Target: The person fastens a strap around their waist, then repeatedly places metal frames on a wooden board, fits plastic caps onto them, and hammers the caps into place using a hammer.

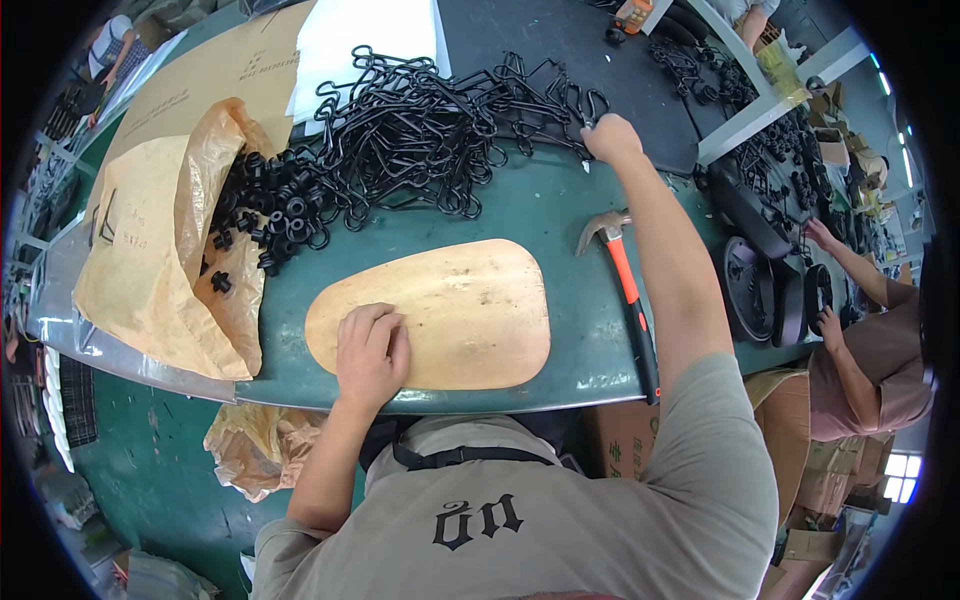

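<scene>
A pale wooden board [470, 310], rounded and narrower at its left end, lies flat near the table's front edge. My left hand [372, 352] rests on its left part, fingers loosely bent and holding nothing. At the far right, my stretched-out right hand [612, 138] is closed at the right edge of a heap of black bent wire hooks [410, 130]. A small shiny piece shows by its fingertips, but what it grips is mostly hidden. Beneath my right forearm lies a claw hammer [630, 290] with an orange and black handle.
Black ribbed bushings [285, 205] spill from an open brown paper bag [150, 250] at the left. Behind the heap are a white sheet [350, 40] and cardboard [215, 80]. On the right, a metal frame [775, 100], black padded parts [750, 285] and another person's arms [855, 275].
</scene>
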Tool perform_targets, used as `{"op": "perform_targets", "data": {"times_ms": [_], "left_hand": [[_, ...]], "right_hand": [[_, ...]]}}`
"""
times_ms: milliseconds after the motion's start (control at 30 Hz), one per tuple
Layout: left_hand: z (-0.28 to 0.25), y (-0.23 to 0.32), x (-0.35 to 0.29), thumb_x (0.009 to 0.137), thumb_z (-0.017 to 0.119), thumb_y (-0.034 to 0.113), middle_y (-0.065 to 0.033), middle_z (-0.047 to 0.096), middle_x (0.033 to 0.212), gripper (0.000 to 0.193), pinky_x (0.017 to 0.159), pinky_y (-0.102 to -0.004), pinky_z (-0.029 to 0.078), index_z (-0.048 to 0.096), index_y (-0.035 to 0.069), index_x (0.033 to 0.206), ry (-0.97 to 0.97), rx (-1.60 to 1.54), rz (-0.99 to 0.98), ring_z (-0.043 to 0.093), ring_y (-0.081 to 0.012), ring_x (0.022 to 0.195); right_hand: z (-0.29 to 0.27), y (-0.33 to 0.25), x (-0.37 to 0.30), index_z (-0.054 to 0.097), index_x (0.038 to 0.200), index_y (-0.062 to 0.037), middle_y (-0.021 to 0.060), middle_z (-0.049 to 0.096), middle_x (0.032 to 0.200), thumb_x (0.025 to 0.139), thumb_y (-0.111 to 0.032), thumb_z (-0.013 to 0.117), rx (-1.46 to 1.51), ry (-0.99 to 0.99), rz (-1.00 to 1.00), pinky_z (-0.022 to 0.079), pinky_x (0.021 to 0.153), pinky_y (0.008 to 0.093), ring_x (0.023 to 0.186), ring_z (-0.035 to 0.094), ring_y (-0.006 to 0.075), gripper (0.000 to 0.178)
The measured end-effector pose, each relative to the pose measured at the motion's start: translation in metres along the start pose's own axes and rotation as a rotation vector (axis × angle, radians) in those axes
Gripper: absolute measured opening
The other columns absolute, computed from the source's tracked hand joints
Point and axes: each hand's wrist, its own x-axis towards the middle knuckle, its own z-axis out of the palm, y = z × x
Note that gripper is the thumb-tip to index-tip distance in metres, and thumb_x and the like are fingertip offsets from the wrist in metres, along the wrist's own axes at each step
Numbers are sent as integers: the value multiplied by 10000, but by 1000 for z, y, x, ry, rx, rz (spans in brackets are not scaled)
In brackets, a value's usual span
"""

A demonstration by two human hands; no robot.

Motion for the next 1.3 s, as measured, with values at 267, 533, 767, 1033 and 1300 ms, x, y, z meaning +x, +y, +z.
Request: {"op": "perform_targets", "data": {"times_ms": [267, 533, 767, 1033, 1300], "left_hand": [[-2, 1, 0, 824, 752, 22, -121, 687, 1084, 182, 901, -441, 501, 694, 38, 995, -11, -1, -28, 659, -336, 1030], [1, 1, 2, 819, 752, 12, -122, 692, 1072, 165, 898, -440, 503, 698, 40, 972, 6, -8, -41, 661, -336, 1015], [0, 1, 0, 813, 753, 6, -120, 693, 1072, 165, 903, -436, 500, 700, 43, 965, -6, 9, -29, 662, -330, 1019], [1, 4, 1, 813, 751, 9, -125, 692, 1083, 170, 917, -441, 498, 700, 49, 970, -25, 23, 1, 657, -338, 1031], [4, 2, -3, 822, 749, 16, -129, 695, 1096, 166, 921, -449, 505, 700, 46, 978, -3, 49, -11, 652, -350, 1033]], "right_hand": [[-10, 14, 9, 785, 1108, 15, 265, 737, 1228, 898, -240, 711, -126, -109, -13, 572, 1008, 467, 1180, 711, 399, 338], [-6, 90, -7, 769, 1130, 15, 274, 735, 1219, 921, -133, 686, -259, -36, -23, 577, 1003, 480, 1171, 712, 414, 269], [1, 84, -31, 732, 1153, 2, 250, 699, 1251, 962, -222, 716, -319, 60, -110, 569, 1010, 499, 1202, 673, 423, 295], [14, -68, -24, 670, 1114, -55, 162, 701, 1147, 905, -106, 639, 8, 382, -907, 558, 965, 493, 1134, 661, 388, 218], [22, -105, -21, 600, 1156, -23, 233, 758, 1073, 993, -176, 615, -48, 175, -515, 575, 911, 529, 1023, 747, 416, 224]]}}
